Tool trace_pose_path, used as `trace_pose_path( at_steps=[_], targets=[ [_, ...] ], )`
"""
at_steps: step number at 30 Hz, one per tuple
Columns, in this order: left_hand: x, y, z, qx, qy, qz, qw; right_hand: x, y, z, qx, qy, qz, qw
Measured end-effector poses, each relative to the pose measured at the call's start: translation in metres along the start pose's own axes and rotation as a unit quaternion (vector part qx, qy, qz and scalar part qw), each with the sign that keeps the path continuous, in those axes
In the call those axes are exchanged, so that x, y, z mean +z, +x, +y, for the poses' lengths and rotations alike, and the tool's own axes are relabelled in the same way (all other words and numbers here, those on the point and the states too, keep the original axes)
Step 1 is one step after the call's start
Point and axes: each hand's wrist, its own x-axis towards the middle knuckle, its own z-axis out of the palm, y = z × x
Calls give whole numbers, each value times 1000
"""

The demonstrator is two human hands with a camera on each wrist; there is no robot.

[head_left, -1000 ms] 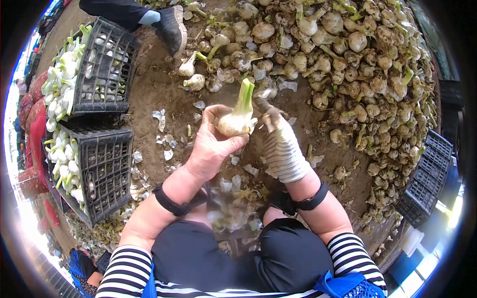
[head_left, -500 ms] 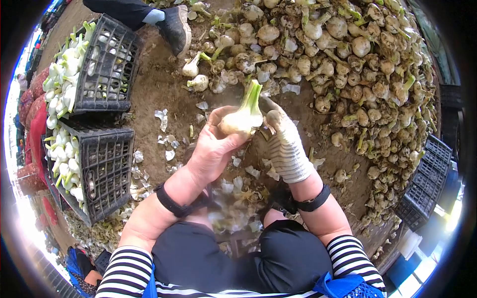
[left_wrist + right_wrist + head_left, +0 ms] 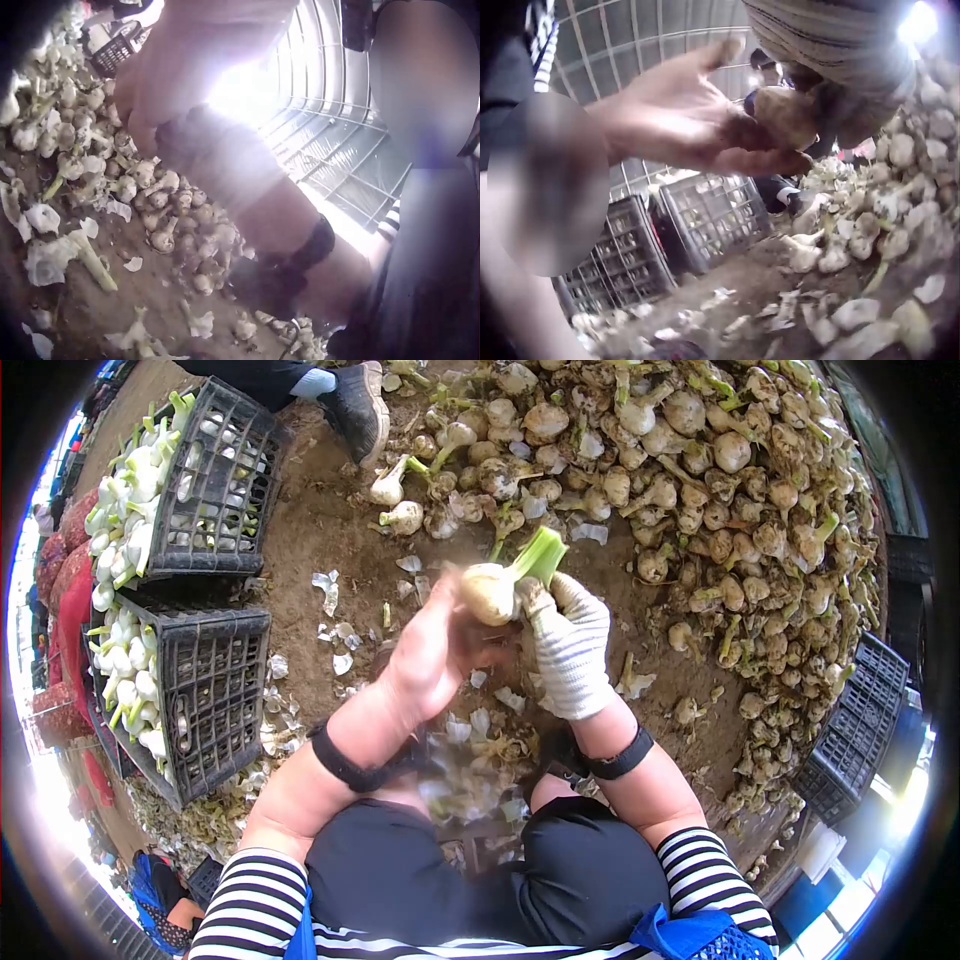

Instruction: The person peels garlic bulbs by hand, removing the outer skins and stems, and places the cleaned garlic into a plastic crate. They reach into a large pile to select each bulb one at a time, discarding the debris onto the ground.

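A pale garlic bulb (image 3: 488, 595) with a short green stalk is held up in front of the knees. My right hand (image 3: 572, 650), in a striped knitted glove, grips it around the base of the stalk. Close at the bulb's left side is my bare left hand (image 3: 425, 665), blurred in the head view. From the right wrist, the left hand (image 3: 675, 112) shows its thumb spread away and its fingers stretched out below the bulb (image 3: 786, 116). In the left wrist view the bulb is hidden, and glare washes over the hands.
A large heap of unpeeled garlic (image 3: 720, 510) fills the far right. Two black crates (image 3: 212, 700) of cleaned garlic stand at left, another crate (image 3: 860, 720) at far right. Someone's shoe (image 3: 355, 410) is at the top. Peeled skins (image 3: 340, 635) litter the soil.
The garlic bulb has shifted right and tilted, its stalk now leaning right. The left hand has loosened from the bulb, and the gloved right hand has taken hold at the stalk.
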Motion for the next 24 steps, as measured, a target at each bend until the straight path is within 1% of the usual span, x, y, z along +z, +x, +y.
trace_pose_path(
  at_steps=[1,2,3,4,5,7,8,9,10,11,12,13,15,16,17,18,19,21,22,23,24],
  targets=[
    [4,-2,-4,49,58,15,997,0,1,-2,1,0,0,1000],
    [10,-9,-8,82,155,28,984,-1,2,-3,-41,-98,-5,994],
    [7,-9,-14,152,181,-4,972,-1,2,-4,-82,-194,-11,977],
    [3,-6,-15,190,212,16,959,-1,-2,3,-110,-202,-31,973],
    [-2,-4,-13,227,241,38,943,-2,-6,0,-110,-202,-33,973],
    [-2,-4,0,256,249,26,934,-6,-11,-14,-24,-143,-95,985],
    [-6,-6,1,267,270,21,925,-5,-14,-26,21,-63,-122,990],
    [-10,-6,4,267,269,22,925,-9,-14,-27,23,-64,-123,990],
    [-16,-5,9,158,124,-41,979,-15,-15,-29,48,-27,-156,986],
    [-21,-5,13,44,-25,-102,993,-18,-15,-30,72,11,-188,979],
    [-26,-7,16,45,-28,-149,987,-18,-16,-33,76,26,-148,986],
    [-29,-8,18,46,-31,-194,979,-35,-7,-22,122,61,-146,980],
    [-23,-11,15,32,-35,-190,981,-34,-7,-20,100,69,-116,986],
    [-25,-9,14,31,-35,-189,981,-28,-8,-21,101,70,-115,986],
    [-27,-5,12,36,34,-121,991,-20,-11,-25,69,90,-112,987],
    [-28,-2,10,42,104,-52,992,-15,-12,-28,37,110,-107,987],
    [-28,-2,8,64,129,-5,990,-24,-11,-30,65,53,-182,980],
    [-27,-4,9,91,109,17,990,-20,-8,-26,92,90,-185,974],
    [-26,-5,9,92,109,17,990,-23,-5,-20,92,164,-188,964],
    [-26,-6,10,70,61,-22,995,-24,-2,-15,92,238,-191,948],
    [-26,-8,9,49,13,-60,997,-22,-5,-18,153,338,-131,919]
  ],
)
